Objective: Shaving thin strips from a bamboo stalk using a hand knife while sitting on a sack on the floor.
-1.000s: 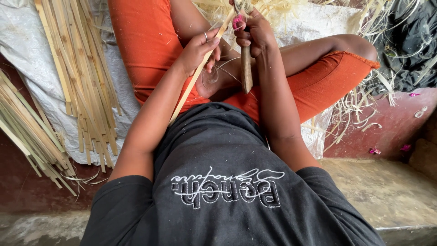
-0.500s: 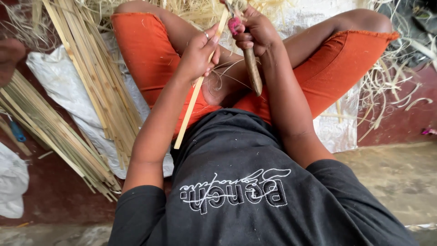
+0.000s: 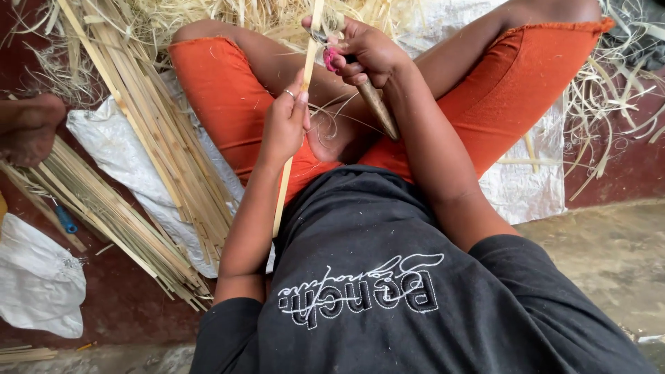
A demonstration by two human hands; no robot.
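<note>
I sit cross-legged in orange shorts and a black shirt. My left hand (image 3: 285, 125), with a ring on one finger, pinches a long pale bamboo strip (image 3: 299, 111) that runs from above my lap down past my left forearm. My right hand (image 3: 366, 52) grips a knife with a brown wooden handle (image 3: 379, 107) pointing down toward my lap; a pink wrap (image 3: 330, 58) covers one finger. The blade meets the strip near the top, mostly hidden by my fingers. Thin curls of shaving hang between my hands.
Bundles of split bamboo strips (image 3: 149, 125) lie at my left on a white sack (image 3: 118, 149), with another bundle (image 3: 104, 208) on the red floor. Loose shavings (image 3: 609, 90) pile up ahead and at right. Another person's foot (image 3: 28, 128) is at the left edge. A white bag (image 3: 38, 284) lies lower left.
The view has tilted down and left, showing more bundles and the other person's foot. My hands hold the same grip on strip and knife, with the strip now reaching lower beside my arm.
</note>
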